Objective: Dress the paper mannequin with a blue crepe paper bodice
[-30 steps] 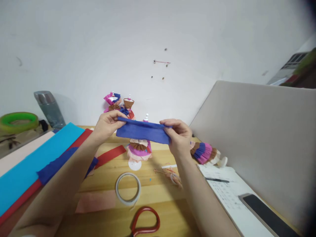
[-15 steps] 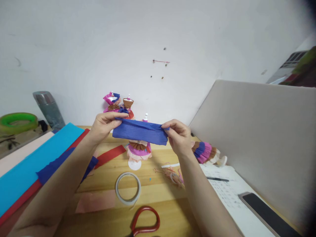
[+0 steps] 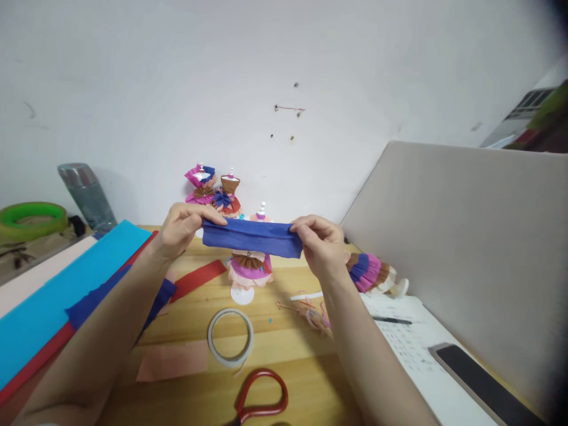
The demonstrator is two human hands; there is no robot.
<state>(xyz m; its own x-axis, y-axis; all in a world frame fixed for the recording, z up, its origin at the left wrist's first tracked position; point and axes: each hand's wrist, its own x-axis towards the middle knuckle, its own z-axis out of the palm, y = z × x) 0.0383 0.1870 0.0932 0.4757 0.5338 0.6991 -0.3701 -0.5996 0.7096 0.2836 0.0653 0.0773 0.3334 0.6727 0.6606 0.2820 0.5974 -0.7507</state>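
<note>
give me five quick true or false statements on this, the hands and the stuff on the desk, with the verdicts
1. The left hand and the right hand both hold the blue strip. True.
2. The pen lies inside the ring of tape. False: it lies on the white paper at the right.
3. The tape roll lies flat on the wooden table. True.
4. The figure in the striped skirt at the right stands upright. False: it lies on its side.
5. A red handle loop shows at the bottom of the view. True.
</note>
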